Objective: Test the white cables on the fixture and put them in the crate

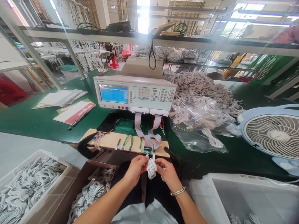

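One plug end [147, 155], pinched by the left hand [136, 168], is partly hidden. The white cable coil [151, 170] sits between that hand and the right hand [168, 173], which grips its side.

Beyond the left hand [135, 168] the machine [149, 88] blocks, rightward the cable heap [199, 88] and fan [277, 135]; the table [25, 118] left of the booklet [76, 112] has room

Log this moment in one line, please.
left hand: pinching cable end | right hand: holding coiled white cable | bench instrument: screen lit | ribbon cables: attached to instrument
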Demonstrator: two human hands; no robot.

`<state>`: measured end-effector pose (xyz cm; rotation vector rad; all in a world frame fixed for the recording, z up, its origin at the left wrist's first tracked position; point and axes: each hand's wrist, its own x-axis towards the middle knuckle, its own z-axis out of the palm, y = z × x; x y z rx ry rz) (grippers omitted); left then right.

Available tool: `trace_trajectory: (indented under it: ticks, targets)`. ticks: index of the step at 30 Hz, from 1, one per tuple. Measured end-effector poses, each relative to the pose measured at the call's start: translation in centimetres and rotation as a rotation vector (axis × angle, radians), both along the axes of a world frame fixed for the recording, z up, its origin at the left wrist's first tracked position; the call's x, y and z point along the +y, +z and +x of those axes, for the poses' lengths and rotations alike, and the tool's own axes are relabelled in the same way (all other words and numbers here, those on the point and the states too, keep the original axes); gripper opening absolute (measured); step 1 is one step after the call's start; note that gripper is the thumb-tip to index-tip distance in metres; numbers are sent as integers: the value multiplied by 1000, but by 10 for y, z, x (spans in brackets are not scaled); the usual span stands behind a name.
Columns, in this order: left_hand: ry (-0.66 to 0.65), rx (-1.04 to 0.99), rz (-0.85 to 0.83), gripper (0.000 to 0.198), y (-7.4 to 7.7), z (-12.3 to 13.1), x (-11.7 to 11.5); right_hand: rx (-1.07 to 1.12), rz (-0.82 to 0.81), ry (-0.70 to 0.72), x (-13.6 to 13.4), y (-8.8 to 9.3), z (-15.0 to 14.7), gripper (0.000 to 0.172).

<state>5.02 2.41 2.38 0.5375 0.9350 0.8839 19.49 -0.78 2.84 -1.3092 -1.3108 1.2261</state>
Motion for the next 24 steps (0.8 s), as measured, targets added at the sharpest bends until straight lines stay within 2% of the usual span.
trace_trajectory:
  ticks: [4, 7, 11, 16, 18, 24]
  targets:
    - [172, -75, 5, 23, -1, 10, -8, -34, 13, -22, -3, -4, 0, 26]
    - [210, -124, -9, 23, -3, 14, -10, -24, 23, -68, -5, -7, -2, 28]
    - [165, -192, -24, 23, -7, 14, -6, 39, -12, -107, -3, -6, -8, 27]
    - [-19, -188, -72, 28, -2, 6, 3, 174, -218, -130, 9, -9, -17, 38]
    - [-61, -140, -99, 33, 1, 5, 7, 178, -251, -132, 14, -11, -18, 41]
    - [-40, -17, -19, 42, 3, 8, 15, 120, -212, -126, 22, -9, -15, 39]
